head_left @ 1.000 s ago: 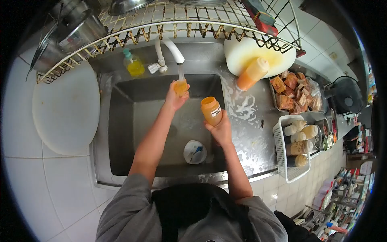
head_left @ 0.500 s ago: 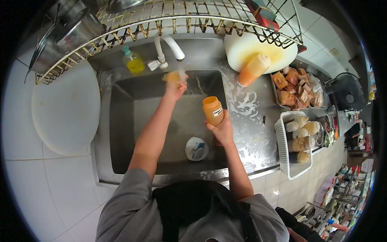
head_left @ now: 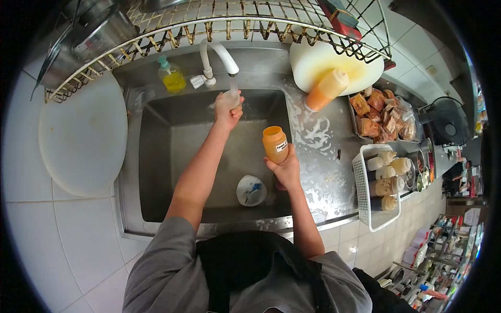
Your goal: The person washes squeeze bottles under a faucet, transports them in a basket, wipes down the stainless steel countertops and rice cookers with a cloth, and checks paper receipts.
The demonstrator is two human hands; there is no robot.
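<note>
My right hand (head_left: 284, 167) is wrapped round an orange squeeze bottle (head_left: 275, 142) with a white label. The bottle is uncapped, its mouth up, over the right side of the steel sink (head_left: 180, 125). Under the white tap (head_left: 224, 58), my left hand (head_left: 228, 110) has its fingers curled round a small pale, translucent piece that looks like the bottle's cap (head_left: 231, 99). Water runs onto it, and the fingers partly hide it. A small white round dish (head_left: 251, 191) with a blue mark lies on the sink floor.
A capped bottle with orange sauce (head_left: 327, 91) stands on the soapy counter (head_left: 318, 156). A white basket (head_left: 368, 203) of bottles and a tray of meat chunks (head_left: 378, 115) are at right. Behind the sink stands a soap dispenser (head_left: 172, 77); a wire rack (head_left: 219, 20) hangs above.
The piece in my left hand looked yellowish and blurred; now it looks pale and clearer under the running water. My right hand and the bottle have hardly moved.
</note>
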